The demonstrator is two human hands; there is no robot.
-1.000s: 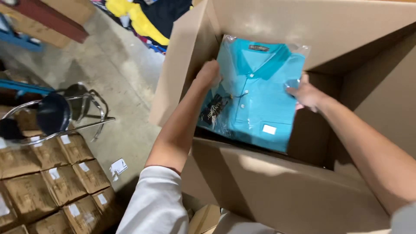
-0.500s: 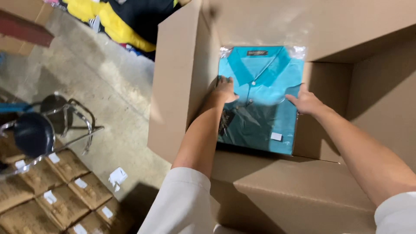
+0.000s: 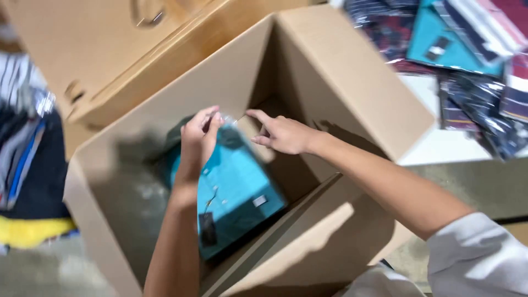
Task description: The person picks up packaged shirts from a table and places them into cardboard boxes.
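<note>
Head view: I am watching a bagged teal polo shirt (image 3: 234,190) lying tilted inside the open cardboard box (image 3: 352,77).
Left hand (image 3: 199,140) is pinching its collar end; right hand (image 3: 283,135) is hovering open, holding nothing. I judge it light, floppy, slippery in film; the edges are offering the best hold.

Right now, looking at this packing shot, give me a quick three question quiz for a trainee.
1. True or false: the teal bagged shirt lies inside the open cardboard box.
2. Which hand rests on the shirt's collar end? A) left hand B) right hand
3. Fill in: the pile of bagged shirts outside the box sits at the upper ____ of the view.

Key: 1 true; 2 A; 3 right.
</note>
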